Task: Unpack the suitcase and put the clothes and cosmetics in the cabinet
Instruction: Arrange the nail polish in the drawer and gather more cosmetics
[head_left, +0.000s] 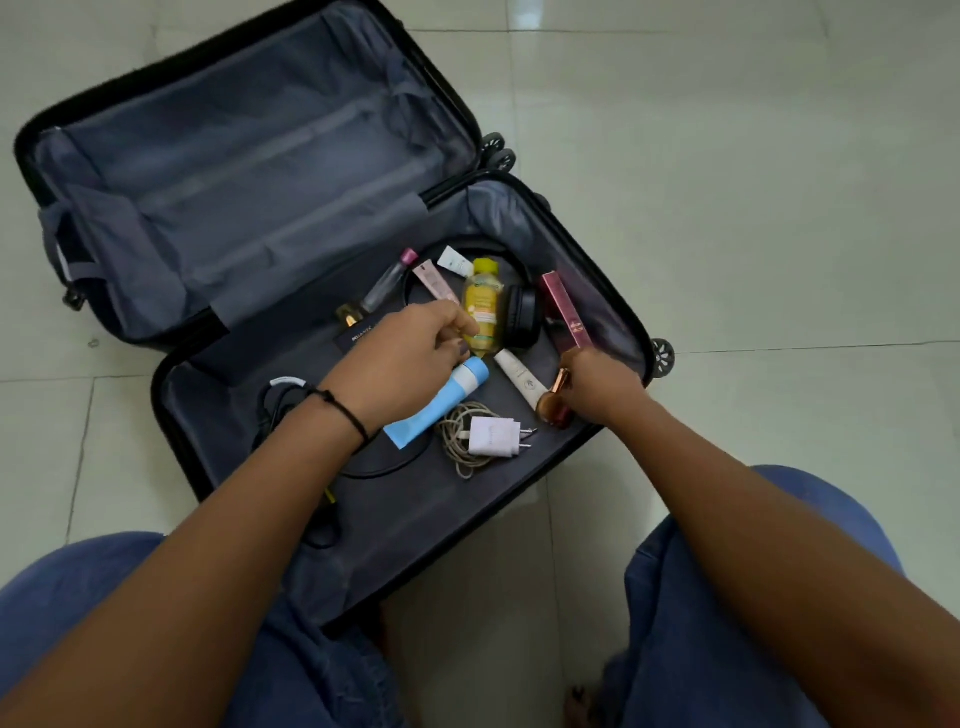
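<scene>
A black suitcase (171, 374) lies open on the tiled floor, its far half holding nothing. In the near half lie cosmetics: a yellow bottle (482, 301), a blue tube (441, 405), a white tube (519, 376), a pink box (563, 309), a pink tube (434, 278) and a small white tube (454, 260). My left hand (405, 353) pinches the lower end of the yellow bottle. My right hand (597, 384) grips a small rose-gold bottle (555, 402) near the case's right edge.
Black headphones (519, 317), a white charger with coiled cable (491, 436), a black cable (280, 410), a dark box (358, 332), a perfume bottle (349, 313) and a dark pink-capped bottle (389, 280) also lie in the case. My knees in blue trousers frame the bottom.
</scene>
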